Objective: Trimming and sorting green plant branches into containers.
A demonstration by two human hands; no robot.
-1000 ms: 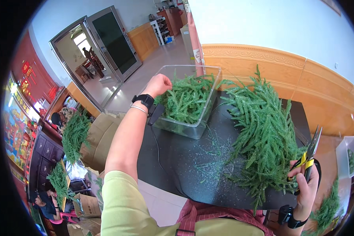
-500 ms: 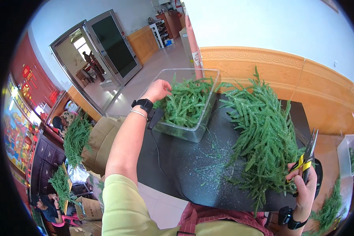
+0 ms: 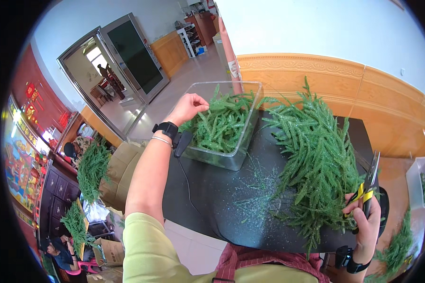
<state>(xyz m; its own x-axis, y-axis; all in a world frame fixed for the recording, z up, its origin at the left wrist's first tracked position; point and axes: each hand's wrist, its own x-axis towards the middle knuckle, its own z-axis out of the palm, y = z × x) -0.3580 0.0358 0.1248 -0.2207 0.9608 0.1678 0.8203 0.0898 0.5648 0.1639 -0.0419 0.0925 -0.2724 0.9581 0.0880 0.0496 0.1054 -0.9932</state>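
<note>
My left hand (image 3: pixel 190 108) is over the near left part of a clear plastic box (image 3: pixel 234 162), its fingertips pinched together. Green artificial pine sprigs (image 3: pixel 222 125) fill the box and lie right beside those fingertips; whatever the pinch holds is not clear. In my right hand (image 3: pixel 367 219), at the table's right edge, is a pair of scissors (image 3: pixel 370 181) with yellow and black handles, blades pointing up and away. Close by on its left lies a large heap of green pine branches (image 3: pixel 316 155), spread over the right side of the black table (image 3: pixel 198 188).
Green clippings and pale specks (image 3: pixel 255 198) litter the table's middle. A black cable (image 3: pixel 186 177) runs from a device at my left wrist. At far left, two people work among green branches (image 3: pixel 92 162). Another plastic bin (image 3: pixel 420 181) stands at right.
My left hand has lifted slightly and turned, its fingertips a little further right over the box. My right hand keeps the scissors in nearly the same place.
</note>
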